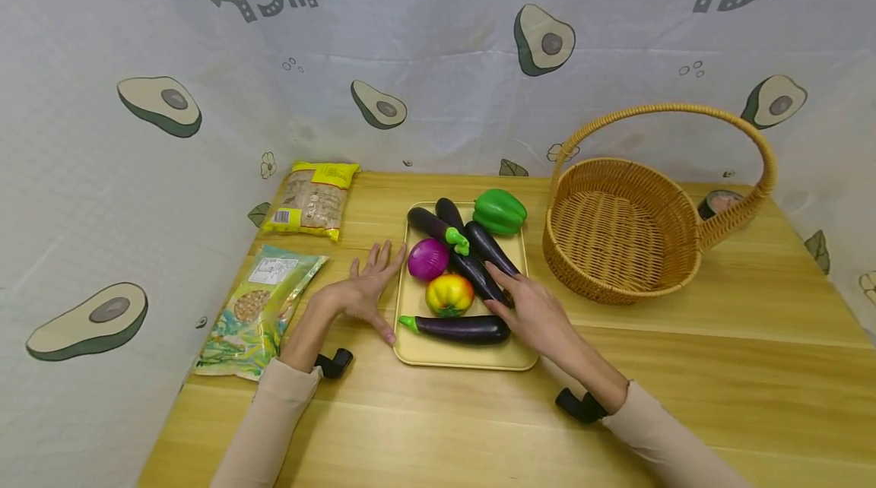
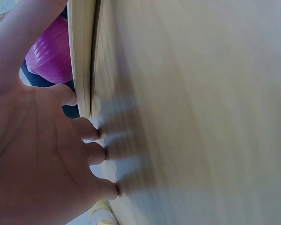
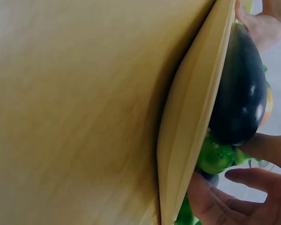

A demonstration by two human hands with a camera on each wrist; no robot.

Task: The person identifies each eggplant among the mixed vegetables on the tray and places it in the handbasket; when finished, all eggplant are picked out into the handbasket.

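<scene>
A pale yellow tray [image 1: 465, 360] carries several dark eggplants, a purple onion [image 1: 428, 259], a yellow-and-red tomato-like vegetable [image 1: 449, 295] and a green bell pepper [image 1: 500, 211]. My left hand [image 1: 363, 290] spreads its fingers along the tray's left edge, thumb tip right at the rim. In the left wrist view its fingertips [image 2: 110, 189] meet the table and the palm holds nothing. My right hand [image 1: 541, 317] reaches over the tray's right rim, thumb and fingers around the lower end of the middle eggplant [image 1: 472, 274]. Nearer me lies another eggplant [image 1: 465, 329], crosswise.
A wicker basket [image 1: 616, 294] with a tall handle stands right of the tray, a small round tin [image 1: 722, 203] behind it. On the left lie a yellow-trimmed bag [image 1: 311, 199] and a green-and-yellow packet [image 1: 256, 313]. An avocado-print curtain [image 1: 452, 108] hangs behind the wooden table.
</scene>
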